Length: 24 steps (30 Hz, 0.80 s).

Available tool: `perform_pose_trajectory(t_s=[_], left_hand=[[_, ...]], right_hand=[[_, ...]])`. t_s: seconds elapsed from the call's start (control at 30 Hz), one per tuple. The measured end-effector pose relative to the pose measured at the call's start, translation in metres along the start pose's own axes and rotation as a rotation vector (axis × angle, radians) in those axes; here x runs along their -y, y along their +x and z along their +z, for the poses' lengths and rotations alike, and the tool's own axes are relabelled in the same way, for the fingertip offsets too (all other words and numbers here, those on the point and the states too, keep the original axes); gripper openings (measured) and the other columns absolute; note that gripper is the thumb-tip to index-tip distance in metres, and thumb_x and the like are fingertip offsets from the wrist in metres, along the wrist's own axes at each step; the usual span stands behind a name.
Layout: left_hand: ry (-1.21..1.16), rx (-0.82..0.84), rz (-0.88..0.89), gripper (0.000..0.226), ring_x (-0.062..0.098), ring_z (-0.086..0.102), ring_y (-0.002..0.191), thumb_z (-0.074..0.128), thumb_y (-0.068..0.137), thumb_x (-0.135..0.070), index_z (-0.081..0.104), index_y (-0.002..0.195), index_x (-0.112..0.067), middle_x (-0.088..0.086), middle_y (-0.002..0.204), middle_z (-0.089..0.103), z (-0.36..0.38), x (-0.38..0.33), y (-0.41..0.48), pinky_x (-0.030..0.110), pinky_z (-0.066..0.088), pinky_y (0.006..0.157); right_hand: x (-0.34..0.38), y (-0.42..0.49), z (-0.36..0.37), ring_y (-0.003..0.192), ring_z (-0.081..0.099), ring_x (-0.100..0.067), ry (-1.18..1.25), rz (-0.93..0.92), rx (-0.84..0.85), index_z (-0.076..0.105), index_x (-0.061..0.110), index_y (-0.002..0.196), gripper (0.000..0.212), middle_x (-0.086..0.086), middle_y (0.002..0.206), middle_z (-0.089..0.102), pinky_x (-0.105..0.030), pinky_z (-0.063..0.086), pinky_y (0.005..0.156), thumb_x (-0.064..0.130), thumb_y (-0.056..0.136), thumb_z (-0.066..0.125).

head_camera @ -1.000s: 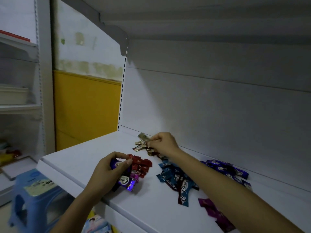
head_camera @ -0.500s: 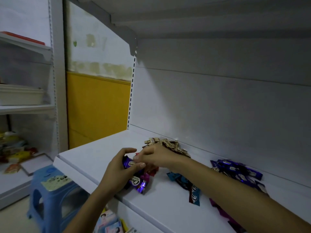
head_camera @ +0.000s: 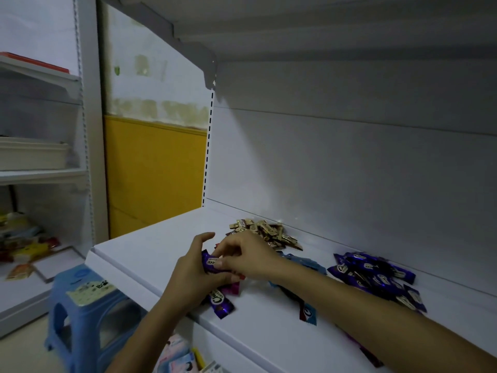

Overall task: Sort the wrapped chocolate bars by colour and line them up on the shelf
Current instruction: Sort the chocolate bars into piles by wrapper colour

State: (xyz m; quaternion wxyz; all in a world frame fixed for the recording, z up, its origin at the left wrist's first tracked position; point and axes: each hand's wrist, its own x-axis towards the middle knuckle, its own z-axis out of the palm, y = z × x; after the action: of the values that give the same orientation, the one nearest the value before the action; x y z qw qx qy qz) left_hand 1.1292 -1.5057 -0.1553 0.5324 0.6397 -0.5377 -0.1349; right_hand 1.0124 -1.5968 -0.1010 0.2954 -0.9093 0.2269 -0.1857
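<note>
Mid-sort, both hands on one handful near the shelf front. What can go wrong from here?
1. The left hand grips a mixed bundle while the right hand pinches its purple bar; pulling it out may spill the others.
2. A loose bar lies by the shelf front edge; a wrist nudge could drop it.
3. The right forearm crosses the blue bars and may drag them.

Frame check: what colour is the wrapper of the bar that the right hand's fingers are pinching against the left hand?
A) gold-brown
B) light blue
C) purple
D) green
C: the right hand pinches a purple bar, which the left hand also grips along with other bars.
</note>
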Motion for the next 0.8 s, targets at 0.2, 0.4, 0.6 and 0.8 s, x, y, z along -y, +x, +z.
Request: perform_pose_trajectory(t_s=[0.2, 0.4, 0.6, 0.8], left_hand=[[0.031, -0.009, 0.010, 0.051, -0.008, 0.062, 0.073, 0.084, 0.067, -0.030, 0.049, 0.103, -0.039, -0.011, 0.081, 0.065, 0.001, 0.001, -0.001, 0.008, 0.048, 0.056], [0.073, -0.046, 0.055, 0.039, -0.005, 0.061, 0.066, 0.086, 0.066, -0.026, 0.060, 0.093, -0.036, -0.007, 0.067, 0.068, 0.000, 0.001, -0.001, 0.010, 0.044, 0.056], [0.110, -0.033, 0.027, 0.038, 0.000, 0.062, 0.067, 0.084, 0.067, -0.029, 0.059, 0.094, -0.037, -0.013, 0.075, 0.065, 0.001, -0.001, -0.002, 0.014, 0.042, 0.054], [0.129, -0.036, 0.007, 0.036, 0.002, 0.060, 0.071, 0.081, 0.072, -0.028, 0.058, 0.099, -0.032, -0.015, 0.081, 0.061, 0.001, -0.004, -0.003, 0.010, 0.040, 0.050]], right_hand=[[-0.013, 0.001, -0.018, 0.086, 0.063, -0.013, 0.248, 0.164, -0.126, 0.065, 0.016, 0.094, 0.007, -0.002, 0.099, 0.066, -0.018, 0.052, 0.068, 0.019, 0.087, 0.067], [-0.072, -0.024, -0.084, 0.079, 0.063, -0.015, -0.059, 0.281, -0.553, 0.067, 0.018, 0.083, 0.007, 0.001, 0.085, 0.067, -0.027, 0.052, 0.070, 0.022, 0.082, 0.073], [-0.142, -0.103, -0.160, 0.076, 0.058, -0.018, -0.634, 0.471, -0.695, 0.069, 0.015, 0.085, 0.006, -0.004, 0.090, 0.067, -0.025, 0.038, 0.060, 0.015, 0.083, 0.063], [-0.159, -0.119, -0.162, 0.098, 0.062, -0.021, -0.786, 0.703, -0.402, 0.072, 0.017, 0.105, 0.028, -0.004, 0.112, 0.067, -0.027, 0.046, 0.084, 0.008, 0.087, 0.053]])
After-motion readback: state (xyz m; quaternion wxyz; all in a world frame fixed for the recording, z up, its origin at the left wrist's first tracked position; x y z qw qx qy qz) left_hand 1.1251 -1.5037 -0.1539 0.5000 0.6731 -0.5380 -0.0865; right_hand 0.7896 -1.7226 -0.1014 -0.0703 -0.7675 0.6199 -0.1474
